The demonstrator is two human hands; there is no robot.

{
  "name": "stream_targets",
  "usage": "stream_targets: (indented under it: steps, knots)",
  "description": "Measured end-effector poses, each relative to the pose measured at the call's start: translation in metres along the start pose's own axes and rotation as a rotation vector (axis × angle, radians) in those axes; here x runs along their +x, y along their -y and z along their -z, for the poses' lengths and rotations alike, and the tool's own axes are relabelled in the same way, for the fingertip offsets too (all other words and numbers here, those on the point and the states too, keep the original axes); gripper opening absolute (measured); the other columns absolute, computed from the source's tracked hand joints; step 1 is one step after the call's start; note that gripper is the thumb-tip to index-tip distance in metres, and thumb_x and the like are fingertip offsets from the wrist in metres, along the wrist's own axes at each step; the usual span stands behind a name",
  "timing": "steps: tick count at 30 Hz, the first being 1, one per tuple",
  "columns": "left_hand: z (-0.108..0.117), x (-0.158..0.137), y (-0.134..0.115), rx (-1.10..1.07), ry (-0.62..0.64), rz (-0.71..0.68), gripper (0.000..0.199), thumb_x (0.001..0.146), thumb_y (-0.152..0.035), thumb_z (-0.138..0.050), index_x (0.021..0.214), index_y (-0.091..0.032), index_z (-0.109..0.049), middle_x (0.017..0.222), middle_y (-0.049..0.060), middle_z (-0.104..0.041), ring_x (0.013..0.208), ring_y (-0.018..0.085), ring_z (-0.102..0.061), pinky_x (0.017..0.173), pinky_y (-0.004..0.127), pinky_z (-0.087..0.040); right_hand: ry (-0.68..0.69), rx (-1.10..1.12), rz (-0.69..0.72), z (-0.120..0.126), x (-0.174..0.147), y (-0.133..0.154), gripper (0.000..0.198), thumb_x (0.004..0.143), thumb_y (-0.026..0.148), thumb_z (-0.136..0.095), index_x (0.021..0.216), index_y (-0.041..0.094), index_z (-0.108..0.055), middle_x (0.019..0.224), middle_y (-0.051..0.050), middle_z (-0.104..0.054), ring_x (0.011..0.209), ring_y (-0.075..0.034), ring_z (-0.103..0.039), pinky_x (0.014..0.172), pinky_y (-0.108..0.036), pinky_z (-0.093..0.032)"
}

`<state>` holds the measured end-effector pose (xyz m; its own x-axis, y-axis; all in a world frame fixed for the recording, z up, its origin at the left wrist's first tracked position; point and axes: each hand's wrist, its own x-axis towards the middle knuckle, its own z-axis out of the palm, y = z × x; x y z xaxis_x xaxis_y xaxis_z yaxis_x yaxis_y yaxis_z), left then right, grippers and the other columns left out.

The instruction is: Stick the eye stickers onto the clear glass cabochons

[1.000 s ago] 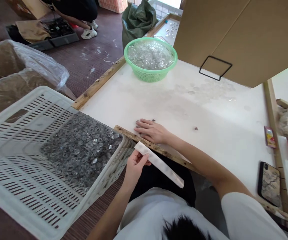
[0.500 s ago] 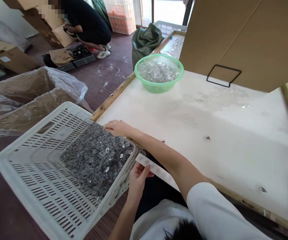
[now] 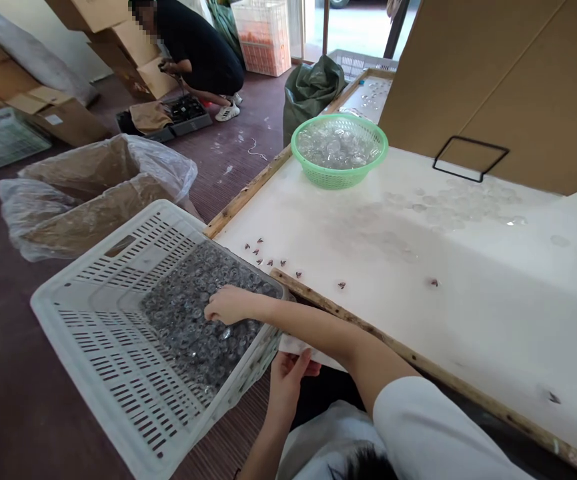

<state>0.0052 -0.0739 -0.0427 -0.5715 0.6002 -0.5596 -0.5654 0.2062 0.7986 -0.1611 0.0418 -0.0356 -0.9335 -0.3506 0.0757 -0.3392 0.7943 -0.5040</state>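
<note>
My right hand (image 3: 229,305) reaches across into a white plastic crate (image 3: 118,360), over a heap of small clear plastic discs (image 3: 183,333). Its fingers are curled together and point down; anything between them is hidden. Below my right forearm, my left hand (image 3: 291,375) pinches a white strip (image 3: 298,344) between thumb and fingers, beside the crate's near right wall. Part of the strip is covered by my right arm. Several small dark bits (image 3: 270,263) lie on the white tabletop (image 3: 358,253) by its wooden edge.
A green basket (image 3: 339,177) of clear discs stands on the table, near an upright cardboard sheet (image 3: 478,87) and a black wire frame (image 3: 471,159). A plastic-lined box (image 3: 98,180) sits on the floor left. A person (image 3: 198,47) crouches behind, near a green sack (image 3: 313,90).
My right hand has moved from the table edge down into the crate, over the discs. The bits it was covering now show. My left hand still holds the strip. The view has shifted left.
</note>
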Motion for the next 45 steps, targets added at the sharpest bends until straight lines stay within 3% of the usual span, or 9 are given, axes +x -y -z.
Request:
stream_targets:
  steps: [7,14,19,22,24,27,32,38,45]
  knots:
    - [0.002,0.010,-0.004,0.077,0.064,-0.037,0.040,0.066,-0.047,-0.079,0.080,-0.012,-0.064,0.066,0.005,-0.070,0.057,0.018,-0.066,0.055,0.029,-0.056,-0.471,0.624,-0.293,0.050,-0.095,-0.005,0.025,0.098,0.021,-0.041,0.105,0.017,-0.065,0.084,-0.003,-0.070,0.068,-0.011,-0.061,0.067,-0.022,-0.046]
    - [-0.008,0.023,-0.003,0.100,0.084,-0.040,0.043,0.062,-0.043,-0.082,0.084,-0.011,-0.064,0.069,0.005,-0.071,0.063,0.021,-0.069,0.060,0.032,-0.059,-0.913,0.458,-0.982,0.087,-0.325,0.020,0.030,0.092,0.039,-0.049,0.106,0.018,-0.064,0.074,-0.002,-0.067,0.062,-0.012,-0.059,0.056,-0.022,-0.044]
    - [-0.024,0.025,0.001,0.119,0.159,-0.025,0.042,0.065,-0.041,-0.081,0.089,-0.011,-0.063,0.074,0.005,-0.071,0.065,0.020,-0.069,0.063,0.031,-0.060,-0.664,-0.168,-1.731,0.062,-0.507,0.097,0.043,0.082,0.041,-0.062,0.120,0.021,-0.059,0.106,-0.011,-0.066,0.078,-0.021,-0.065,0.074,-0.037,-0.050]
    - [-0.038,0.022,-0.001,0.148,0.189,-0.013,0.042,0.065,-0.041,-0.081,0.089,-0.012,-0.063,0.074,0.004,-0.071,0.066,0.021,-0.069,0.064,0.031,-0.060,-0.483,-0.264,-2.079,0.028,-0.551,0.138,0.044,0.081,0.038,-0.063,0.116,0.012,-0.061,0.102,-0.018,-0.064,0.093,-0.032,-0.065,0.080,-0.047,-0.051]
    - [-0.047,0.019,-0.004,0.178,0.216,-0.003,0.043,0.065,-0.042,-0.081,0.089,-0.012,-0.063,0.072,0.005,-0.071,0.066,0.021,-0.069,0.063,0.031,-0.060,-0.535,-0.138,-2.030,0.010,-0.547,0.148,0.041,0.081,0.033,-0.061,0.116,0.013,-0.061,0.107,-0.018,-0.062,0.094,-0.029,-0.066,0.081,-0.045,-0.052]
    - [-0.057,0.014,-0.008,0.209,0.246,-0.010,0.043,0.065,-0.043,-0.081,0.089,-0.011,-0.064,0.071,0.005,-0.071,0.064,0.021,-0.069,0.062,0.031,-0.059,-0.702,0.091,-1.621,0.005,-0.517,0.137,0.044,0.086,0.031,-0.055,0.129,0.022,-0.054,0.123,-0.014,-0.056,0.100,-0.023,-0.065,0.084,-0.038,-0.055]
    - [-0.058,0.007,-0.009,0.221,0.248,-0.034,0.041,0.067,-0.043,-0.079,0.089,-0.012,-0.064,0.072,0.004,-0.071,0.064,0.021,-0.068,0.061,0.031,-0.059,-0.733,-0.045,-1.304,0.033,-0.486,0.078,0.062,0.089,0.039,-0.057,0.146,0.029,-0.036,0.150,-0.013,-0.037,0.134,-0.031,-0.042,0.101,-0.050,-0.046]
    - [-0.045,0.005,-0.007,0.206,0.192,-0.018,0.038,0.069,-0.043,-0.077,0.086,-0.011,-0.065,0.072,0.005,-0.070,0.066,0.020,-0.068,0.062,0.030,-0.059,-0.430,-0.129,-1.031,0.033,-0.465,0.027,0.087,0.090,0.048,-0.055,0.156,0.025,-0.002,0.161,-0.014,-0.011,0.148,-0.029,-0.013,0.117,-0.054,-0.021]
    - [-0.047,0.008,-0.010,0.175,0.184,0.004,0.037,0.067,-0.041,-0.077,0.084,-0.012,-0.064,0.070,0.004,-0.069,0.061,0.019,-0.067,0.058,0.030,-0.057,-0.194,-0.293,-0.756,0.031,-0.398,0.009,0.089,0.091,0.062,-0.045,0.156,0.018,-0.004,0.161,-0.015,-0.007,0.148,-0.028,-0.009,0.119,-0.050,-0.020]
